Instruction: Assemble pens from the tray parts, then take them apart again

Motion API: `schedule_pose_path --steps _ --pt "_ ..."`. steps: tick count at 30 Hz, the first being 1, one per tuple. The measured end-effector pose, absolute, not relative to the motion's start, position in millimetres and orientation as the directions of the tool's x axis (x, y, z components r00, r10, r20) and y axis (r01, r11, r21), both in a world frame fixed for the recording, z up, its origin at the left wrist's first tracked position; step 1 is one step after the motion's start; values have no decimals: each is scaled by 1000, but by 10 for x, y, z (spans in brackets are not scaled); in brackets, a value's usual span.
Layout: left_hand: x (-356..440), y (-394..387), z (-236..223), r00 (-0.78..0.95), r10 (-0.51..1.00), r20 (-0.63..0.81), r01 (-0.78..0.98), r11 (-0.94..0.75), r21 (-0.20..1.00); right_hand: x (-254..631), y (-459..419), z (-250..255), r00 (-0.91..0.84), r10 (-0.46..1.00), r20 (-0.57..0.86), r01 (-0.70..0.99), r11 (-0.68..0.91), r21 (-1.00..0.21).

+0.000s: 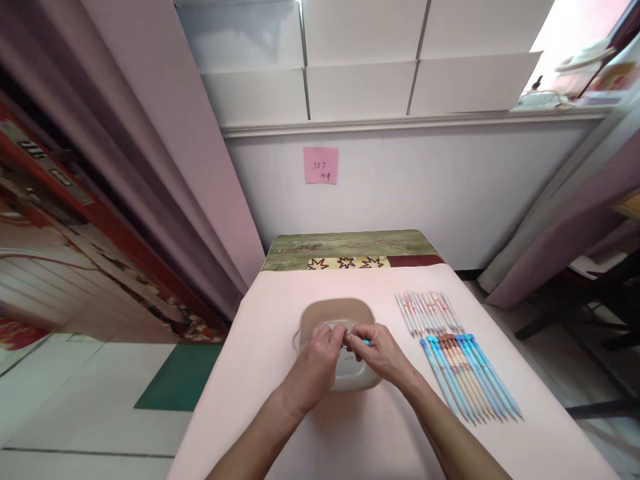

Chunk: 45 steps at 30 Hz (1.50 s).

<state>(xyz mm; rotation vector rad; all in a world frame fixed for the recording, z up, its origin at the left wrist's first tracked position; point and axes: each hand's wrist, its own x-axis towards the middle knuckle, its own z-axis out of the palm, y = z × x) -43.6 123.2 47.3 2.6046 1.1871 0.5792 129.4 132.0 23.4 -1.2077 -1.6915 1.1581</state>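
Head view: left hand and right hand narrowly pinch a slim, partly hidden blue object over a rounded beige plastic basin, perhaps catching drops.

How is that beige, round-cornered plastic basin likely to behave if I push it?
The basin is probably light for its size, given its thin-looking walls. Being wide and low, it would likely slide across the pink table covering rather than tip.

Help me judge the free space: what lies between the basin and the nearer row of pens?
The head view shows bare pink tablecloth between basin and pens, with the right forearm crossing over its nearer part.
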Motion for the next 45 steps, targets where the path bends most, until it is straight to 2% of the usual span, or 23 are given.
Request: schedule_pose_path --steps 3,8,15,20,26,29,30,31,32,33,34,35,37,38,40,45 --pt "-461 1244 498 631 727 271 645 -686 337 1285 1301 231 -307 951 35 309 134 -942" --pt "-527 1292 442 634 713 298 637 -701 322 1270 1288 256 -273 953 133 281 211 -936" --pt "-587 1346 342 630 722 285 650 -691 315 1255 1310 306 -284 949 136 268 215 -939" --pt "-610 1344 338 656 694 295 612 -719 330 1251 1287 328 -325 943 67 301 170 -938" --pt "-598 1343 430 708 640 298 570 -767 293 1256 1296 269 -355 934 36 294 148 -944" --pt "-575 1334 540 582 716 385 652 -694 305 1235 1292 238 -284 953 102 332 198 -922" --pt "-568 1331 563 465 770 438 693 -624 362 1222 1283 229 -239 962 132 343 211 -915" --pt "-561 1327 570 312 825 472 705 -534 466 1205 1271 223 -191 968 161 349 220 -911" --pt "-553 1324 561 147 877 458 662 -431 613 1184 1254 218 -144 972 186 351 226 -909" --pt "-543 1320 535 7 927 375 552 -316 771 1159 1235 214 -103 973 208 350 231 -908" --pt "-528 1316 497 -79 969 234 389 -186 902 1132 1213 213 -73 971 227 350 238 -906" --pt "-510 1311 451 -98 993 67 206 -46 977 1103 1191 213 -53 968 245 355 248 -901" --pt "-464 1300 359 -37 981 -189 -89 185 979 1050 1150 216 -33 958 286 382 276 -882" --pt "-439 1294 324 -21 969 -248 -179 240 954 1029 1134 217 -30 951 308 402 293 -867" --pt "-393 1285 287 -56 961 -270 -270 245 931 1004 1112 217 -33 937 348 447 325 -833" --pt "-331 1263 327 -94 960 -263 -324 220 920 1006 1089 175 -51 904 425 547 381 -746"
